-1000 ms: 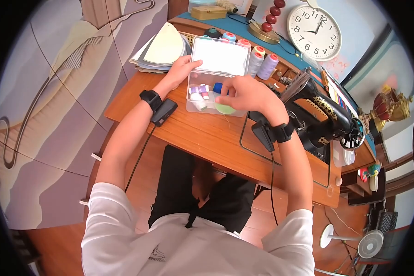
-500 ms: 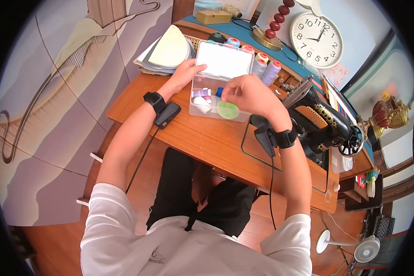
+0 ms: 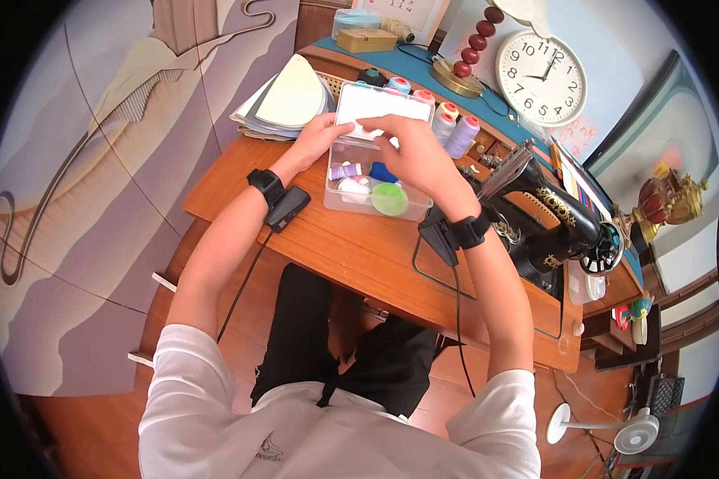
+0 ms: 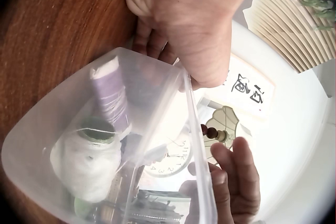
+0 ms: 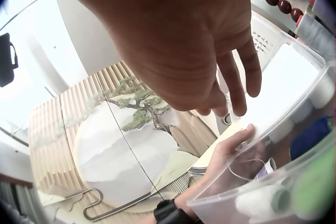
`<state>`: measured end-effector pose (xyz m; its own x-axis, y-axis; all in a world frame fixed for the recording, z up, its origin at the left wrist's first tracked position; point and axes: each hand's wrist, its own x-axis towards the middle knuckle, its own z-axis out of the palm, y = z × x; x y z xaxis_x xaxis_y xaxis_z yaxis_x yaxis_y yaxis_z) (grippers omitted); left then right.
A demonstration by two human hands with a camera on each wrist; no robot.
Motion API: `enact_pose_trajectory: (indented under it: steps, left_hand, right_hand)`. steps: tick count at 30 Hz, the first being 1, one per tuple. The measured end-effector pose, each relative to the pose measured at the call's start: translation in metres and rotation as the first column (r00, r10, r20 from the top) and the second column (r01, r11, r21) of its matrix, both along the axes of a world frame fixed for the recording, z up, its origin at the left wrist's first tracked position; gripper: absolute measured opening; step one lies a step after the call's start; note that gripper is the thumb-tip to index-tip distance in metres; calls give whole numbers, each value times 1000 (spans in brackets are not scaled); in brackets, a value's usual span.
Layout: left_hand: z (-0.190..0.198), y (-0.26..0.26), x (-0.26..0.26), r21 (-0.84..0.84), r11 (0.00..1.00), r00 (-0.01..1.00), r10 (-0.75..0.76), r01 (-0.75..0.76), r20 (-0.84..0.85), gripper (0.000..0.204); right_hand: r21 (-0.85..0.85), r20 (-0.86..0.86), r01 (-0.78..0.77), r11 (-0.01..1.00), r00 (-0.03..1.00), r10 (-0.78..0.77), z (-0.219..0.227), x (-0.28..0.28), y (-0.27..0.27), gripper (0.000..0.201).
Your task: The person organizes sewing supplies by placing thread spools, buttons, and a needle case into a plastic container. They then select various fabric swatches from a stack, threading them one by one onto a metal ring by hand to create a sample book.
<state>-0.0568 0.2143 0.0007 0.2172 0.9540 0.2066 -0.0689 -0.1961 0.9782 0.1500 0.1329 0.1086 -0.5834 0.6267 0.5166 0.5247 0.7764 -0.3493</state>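
Observation:
A clear plastic box point(image 3: 334, 203) stands on the table with its lid point(image 3: 367, 102) raised, a white sheet showing in the lid. My left hand point(image 3: 315, 142) grips the lid's left side near the hinge, thumb over the front. Inside are a purple thread spool point(image 4: 110, 95), a white thread spool point(image 4: 86, 163), a dark blue bundle point(image 3: 382, 172) and a light green round piece point(image 3: 389, 199). Over the box, my right hand point(image 3: 414, 152) has its fingers loosely extended in front of the lid, thumb apart, with nothing visible in it.
Behind the box are several large thread cones point(image 3: 462, 137). A black sewing machine point(image 3: 567, 211) is on the right, stacked fabric or paper pieces point(image 3: 291, 92) on the left. A bead-stemmed lamp point(image 3: 463, 68) and a wall clock point(image 3: 542, 78) are farther back.
My right hand has risen from inside the box up to the lid, and its fingers have straightened. More of the blue bundle and green piece shows. My left hand stays on the lid.

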Motion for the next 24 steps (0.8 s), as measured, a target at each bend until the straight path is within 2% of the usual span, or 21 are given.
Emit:
enact_pose_trajectory:
  steps: [1,2,4,5,7,9,10,11,12,13,15,17,19,21,22,23,24]
  left_hand:
    - [0,1,0,0,1000,1000,4,-4,4,29]
    - [0,2,0,-9,1000,1000,3,-3,-15,28]
    - [-1,2,-2,-22,1000,1000,8,-9,-26,27]
    - [-1,2,-2,-13,1000,1000,12,-12,-21,26]
    - [0,0,0,-4,1000,1000,8,-8,-13,26]
    - [-1,-1,-3,42,999,1000,1,-1,-1,27]
    - [-5,2,-4,97,995,998,-15,10,56,31]
    - [-3,0,-3,107,994,998,-27,20,64,31]
    - [0,-5,-2,102,995,992,-32,20,118,32]
    - [3,-11,-1,95,995,985,-36,21,168,34]
    - [5,-9,-4,76,997,991,-43,34,125,36]
    - [1,-4,-10,-10,993,967,-110,115,230,39]
    - [-6,2,-17,32,993,972,-114,110,205,41]
    - [0,-12,-8,-22,997,890,-61,80,452,56]
    - [-8,-3,-14,-4,992,905,-117,130,410,70]
    - [-1,-6,-11,-6,990,907,-124,138,403,70]
    - [9,-13,-9,-72,985,897,-109,154,429,68]
  right_hand:
    - [64,-36,28,998,999,-26,-1,3,0,33]
    - [63,-32,22,998,999,-20,1,8,0,33]
    - [78,-76,160,984,985,-154,7,25,0,37]
    - [77,-70,157,985,986,-151,12,32,-5,37]
    - [-56,-125,256,965,957,-261,24,50,-20,30]
    - [-59,-109,279,959,953,-284,20,74,-25,25]
    - [-183,-145,276,943,942,-304,11,90,-22,23]
    - [-301,-179,266,916,927,-329,6,103,-22,21]
    - [-435,-289,177,883,901,-323,5,106,-29,19]
    - [-538,-308,167,826,873,-377,2,110,-33,19]
    - [-633,-394,70,771,828,-398,-17,116,-32,21]
    - [-685,-431,-20,728,817,-384,-33,118,-30,26]
    - [-720,-469,-65,691,779,-416,-44,111,-33,31]
    - [-713,-492,-93,695,772,-402,-45,106,-36,35]
    - [-712,-499,-103,694,770,-398,-46,106,-39,39]
    - [-712,-504,-102,694,763,-405,-47,107,-40,39]
    - [-669,-515,-90,738,772,-372,-49,107,-41,43]
